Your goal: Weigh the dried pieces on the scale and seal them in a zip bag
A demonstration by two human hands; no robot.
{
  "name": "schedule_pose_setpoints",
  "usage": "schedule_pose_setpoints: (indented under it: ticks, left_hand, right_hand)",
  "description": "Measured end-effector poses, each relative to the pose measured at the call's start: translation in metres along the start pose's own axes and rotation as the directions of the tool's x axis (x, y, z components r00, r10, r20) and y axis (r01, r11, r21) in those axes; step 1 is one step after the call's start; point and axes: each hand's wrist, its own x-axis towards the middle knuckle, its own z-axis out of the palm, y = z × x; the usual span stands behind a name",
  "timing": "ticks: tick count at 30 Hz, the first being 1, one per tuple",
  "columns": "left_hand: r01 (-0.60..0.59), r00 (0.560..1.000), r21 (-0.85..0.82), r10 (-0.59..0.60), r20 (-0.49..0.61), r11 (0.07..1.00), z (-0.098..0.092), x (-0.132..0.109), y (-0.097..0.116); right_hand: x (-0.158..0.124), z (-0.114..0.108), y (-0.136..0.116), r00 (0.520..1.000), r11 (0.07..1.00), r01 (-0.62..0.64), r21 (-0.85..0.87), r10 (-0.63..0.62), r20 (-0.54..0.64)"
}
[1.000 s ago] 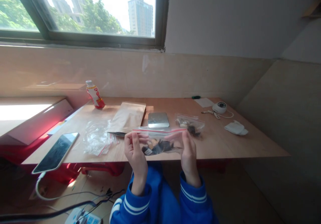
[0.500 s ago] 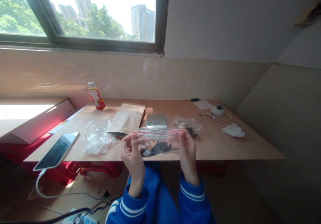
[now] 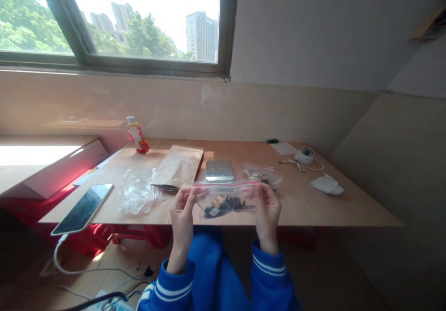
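My left hand [image 3: 181, 215] and my right hand [image 3: 267, 211] pinch the two ends of a clear zip bag [image 3: 226, 192] with a red seal strip, holding it up just above the table's front edge. Inside lie dark pieces and pale chunks with a small white label [image 3: 214, 212]. Behind the bag on the table lie a second zip bag with similar pieces [image 3: 262, 175] and a flat silver digital scale [image 3: 219, 170]. Left of my left hand are a kraft paper pouch [image 3: 178, 166] and a crumpled clear plastic bag [image 3: 137, 192].
The wooden tabletop [image 3: 324, 213] also holds a phone [image 3: 82, 208] on a white cable, a bottle with a red label [image 3: 136, 135], a white round device with a cord [image 3: 304, 155] and a white cloth [image 3: 326, 184]. A window [image 3: 139, 23] lies beyond.
My view has tipped up slightly, so the table sits lower in the picture. Both hands keep hold of the bag, and its dark pieces have bunched a little closer together.
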Motion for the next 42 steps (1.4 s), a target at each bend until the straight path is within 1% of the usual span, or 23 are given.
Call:
schedule_pose_setpoints:
  ticks: [4,10,15,19,21,26,28,30,34,42]
  left_hand:
    - [-0.076,0.997,0.121,0.073,0.028,0.990,-0.007,0.001,0.001]
    - [-0.148,0.989,0.228,0.146,0.022,0.962,-0.010,0.003,0.004]
    - [-0.137,0.991,0.219,0.134,0.029,0.966,-0.012,0.002,0.005]
    - [-0.168,0.983,0.224,0.179,-0.033,0.960,-0.009,0.001,0.006]
    - [-0.168,0.981,0.185,0.183,-0.068,0.968,-0.006,0.001,0.006]
    - [-0.117,0.988,0.046,0.121,-0.098,0.992,-0.005,0.006,0.000]
    - [-0.109,0.989,0.032,0.112,-0.101,0.994,-0.006,0.006,-0.003]
    - [-0.109,0.989,0.056,0.114,-0.092,0.992,-0.008,0.006,-0.004]
    - [-0.129,0.988,0.137,0.139,-0.065,0.982,-0.010,0.005,-0.002]
    - [-0.121,0.990,0.188,0.131,-0.042,0.975,-0.012,0.006,-0.001]
  right_hand:
    - [0.000,-0.001,0.002,0.999,0.999,0.024,-0.029,-0.025,-0.028]
    - [-0.001,0.001,0.003,0.998,0.997,0.014,-0.069,-0.018,-0.058]
    - [-0.002,0.000,0.006,0.995,0.996,0.023,-0.089,-0.031,-0.099]
    - [-0.004,0.003,0.004,0.995,0.996,0.039,-0.078,-0.046,-0.090]
    - [-0.004,0.004,0.003,0.999,0.999,0.017,-0.050,-0.019,-0.046]
    - [-0.001,0.003,0.006,0.991,0.996,-0.093,-0.006,0.093,0.095]
    - [0.000,0.001,0.007,0.986,0.994,-0.109,-0.004,0.109,0.130]
    - [0.001,0.000,0.008,0.982,0.993,-0.116,0.015,0.112,0.150]
    - [0.001,-0.001,0.009,0.987,0.993,-0.104,0.059,0.096,0.133]
    - [0.002,0.000,0.011,0.998,0.998,-0.059,0.007,0.059,0.036]
